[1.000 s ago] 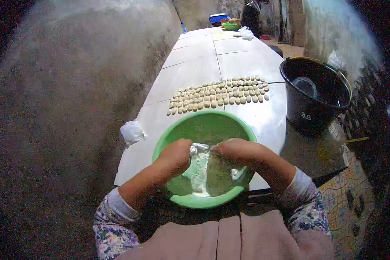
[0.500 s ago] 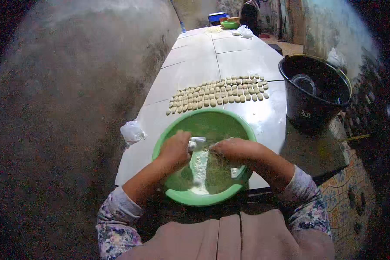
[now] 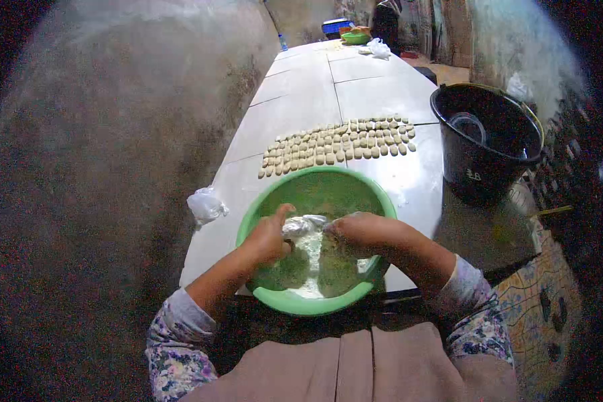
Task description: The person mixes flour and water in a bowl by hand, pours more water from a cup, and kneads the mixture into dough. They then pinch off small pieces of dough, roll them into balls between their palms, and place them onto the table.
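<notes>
Between my hands a crumpled white plastic bag (image 3: 303,226) hangs over a large green basin (image 3: 300,305). My left hand (image 3: 266,238) grips the bag's left end, one finger raised. At the other end, my right hand (image 3: 358,231) has its fingers curled round the bag; the fingertips are partly hidden. White powder (image 3: 309,264) lies in a strip down the basin's middle, and a smaller white patch shows beneath my right wrist. Just past the basin, rows of small pale oval dough pieces (image 3: 328,144) sit on the white tiled table (image 3: 301,87).
A black bucket (image 3: 476,161) stands at the table's right. Another white plastic bag (image 3: 206,205) lies at the left edge. At the far end are a green bowl (image 3: 356,39), a blue container (image 3: 335,27) and a person in dark clothing (image 3: 386,27). A wall runs along the left.
My left hand has shifted slightly left and down, with its finger lifting. More of the white bag now shows stretched between my hands. My right hand stays nearly in place.
</notes>
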Tool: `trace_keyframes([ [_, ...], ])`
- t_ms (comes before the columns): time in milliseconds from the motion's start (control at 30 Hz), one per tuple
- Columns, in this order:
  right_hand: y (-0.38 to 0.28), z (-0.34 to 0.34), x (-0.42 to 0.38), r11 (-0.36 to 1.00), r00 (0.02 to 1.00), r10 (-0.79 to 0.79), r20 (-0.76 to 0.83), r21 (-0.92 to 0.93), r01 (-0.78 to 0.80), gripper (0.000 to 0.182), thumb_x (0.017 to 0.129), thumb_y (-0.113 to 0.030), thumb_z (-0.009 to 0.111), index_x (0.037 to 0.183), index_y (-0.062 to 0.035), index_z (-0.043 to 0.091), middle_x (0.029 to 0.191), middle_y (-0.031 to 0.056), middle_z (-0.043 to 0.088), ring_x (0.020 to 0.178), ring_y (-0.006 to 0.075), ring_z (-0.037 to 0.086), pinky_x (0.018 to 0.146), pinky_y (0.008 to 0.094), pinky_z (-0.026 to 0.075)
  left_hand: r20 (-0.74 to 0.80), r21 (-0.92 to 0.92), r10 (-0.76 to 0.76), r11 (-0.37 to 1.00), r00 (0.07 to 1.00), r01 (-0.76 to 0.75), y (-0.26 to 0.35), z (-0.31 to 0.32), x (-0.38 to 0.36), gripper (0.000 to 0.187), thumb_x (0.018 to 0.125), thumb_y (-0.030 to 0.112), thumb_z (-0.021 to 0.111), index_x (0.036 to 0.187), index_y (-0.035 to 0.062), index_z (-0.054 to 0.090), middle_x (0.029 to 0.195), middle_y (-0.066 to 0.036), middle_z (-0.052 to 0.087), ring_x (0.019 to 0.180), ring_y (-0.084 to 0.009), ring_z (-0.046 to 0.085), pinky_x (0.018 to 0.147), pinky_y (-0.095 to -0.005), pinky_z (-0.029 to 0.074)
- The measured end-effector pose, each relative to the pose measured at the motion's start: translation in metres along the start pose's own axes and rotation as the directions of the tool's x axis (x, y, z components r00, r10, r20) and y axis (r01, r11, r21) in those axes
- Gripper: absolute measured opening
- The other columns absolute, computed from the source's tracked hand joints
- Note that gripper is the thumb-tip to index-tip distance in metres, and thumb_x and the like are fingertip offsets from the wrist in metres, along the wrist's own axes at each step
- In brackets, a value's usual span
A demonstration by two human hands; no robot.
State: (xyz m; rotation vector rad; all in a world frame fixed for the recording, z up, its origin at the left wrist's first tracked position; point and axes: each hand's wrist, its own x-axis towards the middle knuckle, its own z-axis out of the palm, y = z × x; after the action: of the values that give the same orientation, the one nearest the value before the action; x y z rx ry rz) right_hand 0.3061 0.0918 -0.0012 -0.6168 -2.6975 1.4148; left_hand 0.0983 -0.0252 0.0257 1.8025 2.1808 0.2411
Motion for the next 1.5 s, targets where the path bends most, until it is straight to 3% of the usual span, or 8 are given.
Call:
trace_keyframes([
  [200, 0.001, -0.006, 0.001, 0.859, 0.959, -0.28, 0.045, -0.434, 0.271, 0.027, 0.087, -0.02, 0.046, 0.108, -0.0073, 0.059, 0.096, 0.0186, 0.065, 0.085, 0.0343, 0.064, 0.074, 0.0455, 0.05, -0.294, 0.078, 0.158, 0.987, 0.943, -0.141, 0.001, -0.01, -0.002, 0.037, 0.064, 0.005, 0.066, 0.1, 0.0122, 0.067, 0.091, -0.013, 0.061, 0.088, -0.0348, 0.055, 0.084, -0.0411, 0.044],
  [900, -0.007, -0.004, 0.005, 0.887, 0.986, -0.142, 0.089, -0.431, 0.167, 0.023, 0.078, -0.009, 0.056, 0.1, -0.0043, 0.056, 0.091, 0.0183, 0.063, 0.087, 0.0362, 0.062, 0.072, 0.0457, 0.05, -0.198, 0.221, 0.099, 0.974, 0.975, -0.054, -0.005, -0.002, 0.008, 0.022, 0.071, 0.011, 0.067, 0.093, 0.0108, 0.069, 0.089, -0.013, 0.06, 0.092, -0.0345, 0.051, 0.079, -0.0445, 0.044],
  [1033, -0.005, -0.003, 0.009, 0.874, 0.985, -0.157, 0.078, -0.453, 0.175, 0.023, 0.078, -0.01, 0.058, 0.1, -0.0034, 0.055, 0.091, 0.0175, 0.064, 0.086, 0.0363, 0.062, 0.073, 0.0449, 0.05, -0.253, -0.267, 0.061, 0.955, 0.966, -0.13, -0.023, -0.002, 0.009, 0.016, 0.064, 0.008, 0.068, 0.08, 0.005, 0.065, 0.083, -0.01, 0.064, 0.079, -0.0259, 0.062, 0.073, -0.0382, 0.048],
  [1100, -0.001, -0.005, 0.007, 0.879, 0.979, -0.194, 0.062, -0.432, 0.202, 0.025, 0.077, -0.01, 0.058, 0.101, -0.0033, 0.055, 0.092, 0.0174, 0.064, 0.086, 0.0363, 0.063, 0.073, 0.0443, 0.051, 0.027, -0.89, -0.019, 0.455, 0.999, 0.033, -0.027, -0.011, 0.006, 0.044, 0.071, 0.002, 0.064, 0.114, 0.0034, 0.056, 0.103, -0.011, 0.062, 0.091, -0.0253, 0.062, 0.085, -0.0365, 0.05],
  [1200, 0.0, -0.006, 0.009, 0.815, 0.925, -0.363, 0.112, -0.443, 0.373, 0.025, 0.078, -0.01, 0.058, 0.102, -0.0036, 0.056, 0.091, 0.0173, 0.064, 0.086, 0.0355, 0.063, 0.074, 0.0433, 0.051, 0.046, -0.999, 0.096, 0.026, 0.994, 0.043, -0.038, -0.012, 0.005, 0.058, 0.075, 0.002, 0.058, 0.131, 0.0039, 0.041, 0.111, -0.014, 0.058, 0.097, -0.0245, 0.06, 0.09, -0.0365, 0.048],
  [1267, -0.003, -0.001, 0.013, 0.978, 0.997, -0.021, 0.079, -0.207, 0.037, 0.026, 0.077, -0.011, 0.059, 0.102, -0.0041, 0.058, 0.09, 0.0176, 0.064, 0.086, 0.0352, 0.063, 0.075, 0.043, 0.051, -0.03, -0.995, 0.213, -0.103, 0.977, -0.008, -0.043, -0.012, -0.007, 0.064, 0.076, 0.005, 0.058, 0.135, 0.0041, 0.034, 0.115, -0.015, 0.055, 0.101, -0.0243, 0.058, 0.091, -0.0366, 0.047],
  [1367, -0.01, -0.006, 0.01, 0.947, 0.991, -0.083, 0.101, -0.303, 0.111, 0.025, 0.075, -0.012, 0.062, 0.099, -0.0048, 0.059, 0.09, 0.0182, 0.064, 0.086, 0.0355, 0.063, 0.074, 0.0434, 0.05, -0.141, -0.987, 0.167, 0.051, 0.976, -0.151, -0.027, -0.022, -0.026, 0.077, 0.078, 0.02, 0.064, 0.142, 0.0039, 0.023, 0.121, -0.014, 0.052, 0.107, -0.0253, 0.055, 0.097, -0.0391, 0.043],
  [1500, -0.013, -0.003, 0.009, 0.863, 0.986, -0.15, 0.079, -0.475, 0.169, 0.027, 0.073, -0.009, 0.06, 0.099, -0.0034, 0.058, 0.092, 0.0194, 0.064, 0.089, 0.0355, 0.062, 0.076, 0.0437, 0.049, -0.285, -0.932, 0.307, -0.31, 0.908, -0.188, -0.038, -0.025, -0.015, 0.061, 0.086, 0.018, 0.059, 0.138, 0.0048, 0.03, 0.12, -0.014, 0.052, 0.11, -0.0256, 0.053, 0.096, -0.0411, 0.042],
])
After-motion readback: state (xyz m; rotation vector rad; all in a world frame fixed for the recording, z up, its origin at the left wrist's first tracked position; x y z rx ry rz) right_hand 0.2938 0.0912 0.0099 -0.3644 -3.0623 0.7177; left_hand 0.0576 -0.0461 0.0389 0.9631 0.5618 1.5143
